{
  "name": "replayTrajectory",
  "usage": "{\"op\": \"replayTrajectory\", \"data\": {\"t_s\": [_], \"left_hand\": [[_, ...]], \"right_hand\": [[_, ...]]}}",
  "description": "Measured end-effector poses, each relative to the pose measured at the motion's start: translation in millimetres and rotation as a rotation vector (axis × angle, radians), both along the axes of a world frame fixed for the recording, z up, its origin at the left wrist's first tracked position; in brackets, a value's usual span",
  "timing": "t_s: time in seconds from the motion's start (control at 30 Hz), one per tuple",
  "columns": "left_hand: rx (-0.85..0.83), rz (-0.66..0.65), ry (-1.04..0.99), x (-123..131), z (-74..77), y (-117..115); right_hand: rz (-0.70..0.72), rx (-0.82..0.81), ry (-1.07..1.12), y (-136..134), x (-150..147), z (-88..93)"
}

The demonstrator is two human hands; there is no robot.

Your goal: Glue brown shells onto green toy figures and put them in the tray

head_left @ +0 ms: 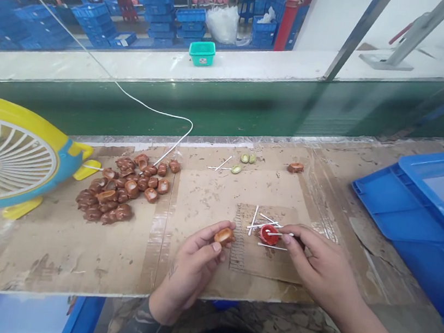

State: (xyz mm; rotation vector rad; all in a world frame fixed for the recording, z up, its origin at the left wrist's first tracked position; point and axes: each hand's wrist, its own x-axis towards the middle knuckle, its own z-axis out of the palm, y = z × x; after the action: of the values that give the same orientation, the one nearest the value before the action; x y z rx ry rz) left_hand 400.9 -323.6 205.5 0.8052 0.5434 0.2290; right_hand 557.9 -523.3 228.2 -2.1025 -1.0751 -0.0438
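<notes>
Between the thumb and fingers of my left hand (198, 259) is a small brown hollow piece (223, 237), its paler hollow facing up. My right hand (318, 260) pinches a cotton swab (282, 234), whose tip is over or in a small red pot (268, 235); whether it touches the contents I cannot tell. Several loose cotton swabs (255, 218) lie around the pot on a cardboard piece (286, 269). To the left, a heap of similar brown pieces (123, 188) rests on the cardboard-covered table (197, 190).
A yellow and blue fan (12, 159) stands at the left. Blue crates (425, 217) are at the right. Small green pieces (238, 168), two swabs (222, 165) and one brown piece (295, 167) lie farther back. A white cord (151, 108) crosses to the heap; a green basket (202, 54) sits on the ledge.
</notes>
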Motion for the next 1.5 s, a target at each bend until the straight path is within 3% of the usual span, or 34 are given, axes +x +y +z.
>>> {"op": "replayTrajectory", "data": {"t_s": [0.17,0.47,0.57,0.67,0.77,0.87,1.17,1.5], "left_hand": [[0.190,-0.067,-0.057,0,-14.0,-9],[0.411,0.000,-0.232,7,-36.8,-14],[0.409,-0.014,-0.238,7,-37.4,-13],[0.428,-0.032,-0.239,7,-35.8,-14],[0.464,-0.044,-0.237,7,-34.2,-14],[0.505,-0.054,-0.235,7,-33.8,-14],[0.576,-0.075,-0.244,5,-35.7,-13],[0.524,-0.070,-0.201,5,-31.7,-12]], "right_hand": [[-0.009,0.021,-0.045,-3,-1,-4.8],[-0.087,0.028,-0.043,-3,-1,-4.4],[-0.155,0.038,0.023,-5,-4,-6.0],[-0.201,0.143,0.224,-2,-14,-4.9],[-0.121,0.258,0.444,7,-27,-2.5],[-0.005,0.230,0.524,16,-38,-3.8],[0.042,0.106,0.546,18,-41,-18.4],[-0.026,0.176,0.379,17,-35,-14.4]]}}
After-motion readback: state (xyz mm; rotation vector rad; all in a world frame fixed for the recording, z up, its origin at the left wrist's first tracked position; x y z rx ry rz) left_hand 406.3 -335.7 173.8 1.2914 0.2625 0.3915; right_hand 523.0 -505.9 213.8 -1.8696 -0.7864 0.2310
